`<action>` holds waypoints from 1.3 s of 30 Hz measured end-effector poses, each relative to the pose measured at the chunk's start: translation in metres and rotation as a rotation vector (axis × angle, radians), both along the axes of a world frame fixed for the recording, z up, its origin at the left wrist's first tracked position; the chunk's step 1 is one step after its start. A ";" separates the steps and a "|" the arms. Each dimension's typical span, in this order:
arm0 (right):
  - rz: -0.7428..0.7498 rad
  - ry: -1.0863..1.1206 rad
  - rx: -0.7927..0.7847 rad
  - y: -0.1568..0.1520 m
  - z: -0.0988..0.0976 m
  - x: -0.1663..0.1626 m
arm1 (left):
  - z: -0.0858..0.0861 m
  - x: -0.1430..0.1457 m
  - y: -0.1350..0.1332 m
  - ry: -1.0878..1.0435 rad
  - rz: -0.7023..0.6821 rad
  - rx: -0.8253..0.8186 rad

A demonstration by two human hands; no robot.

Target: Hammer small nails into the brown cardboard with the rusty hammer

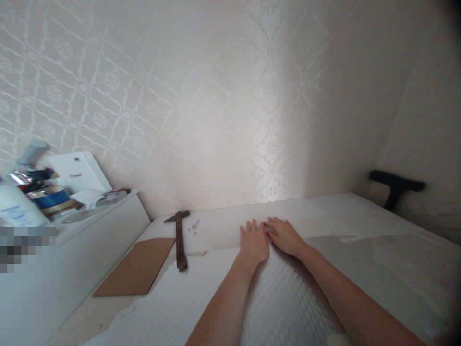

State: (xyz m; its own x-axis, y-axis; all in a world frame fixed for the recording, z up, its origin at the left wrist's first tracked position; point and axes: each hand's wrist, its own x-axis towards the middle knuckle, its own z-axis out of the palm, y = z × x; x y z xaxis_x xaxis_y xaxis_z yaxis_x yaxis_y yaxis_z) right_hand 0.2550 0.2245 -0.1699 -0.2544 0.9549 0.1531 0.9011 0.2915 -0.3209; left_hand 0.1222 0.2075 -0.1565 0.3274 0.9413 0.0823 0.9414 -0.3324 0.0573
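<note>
My left hand (255, 242) lies palm down near the far edge of a white sheet with a bumpy surface (201, 293), its fingers stretched out and apart. Beside it, thumb side close to the left, my right hand (286, 236) is also palm down with fingers extended. Neither hand appears to hold anything. To the left of them lies a hammer (180, 242) with a worn wooden handle, its head toward the wall. Several small metal pieces (194, 227), too small to name surely, are scattered just right of the hammer head. A thin brown board (135, 269) rests left of the handle.
The white tabletop (324, 211) meets a patterned papered wall (201, 120). At left, a white cabinet (104, 245) carries a white box (79, 173), a roll of blue tape (50, 198) and a white bottle (18, 204). A black T-shaped handle (396, 183) stands beyond the right edge.
</note>
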 end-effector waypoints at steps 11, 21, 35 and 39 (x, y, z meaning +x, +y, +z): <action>0.003 -0.011 0.014 0.000 0.000 0.000 | 0.000 0.000 0.000 0.009 0.001 0.004; 0.000 -0.008 0.006 0.000 0.000 0.000 | 0.001 0.000 -0.001 -0.001 -0.001 -0.010; 0.002 -0.005 0.016 -0.001 0.000 0.000 | 0.002 0.000 -0.001 0.004 -0.003 -0.010; 0.005 -0.019 0.004 0.000 0.001 0.000 | 0.002 0.001 -0.001 -0.002 0.003 -0.001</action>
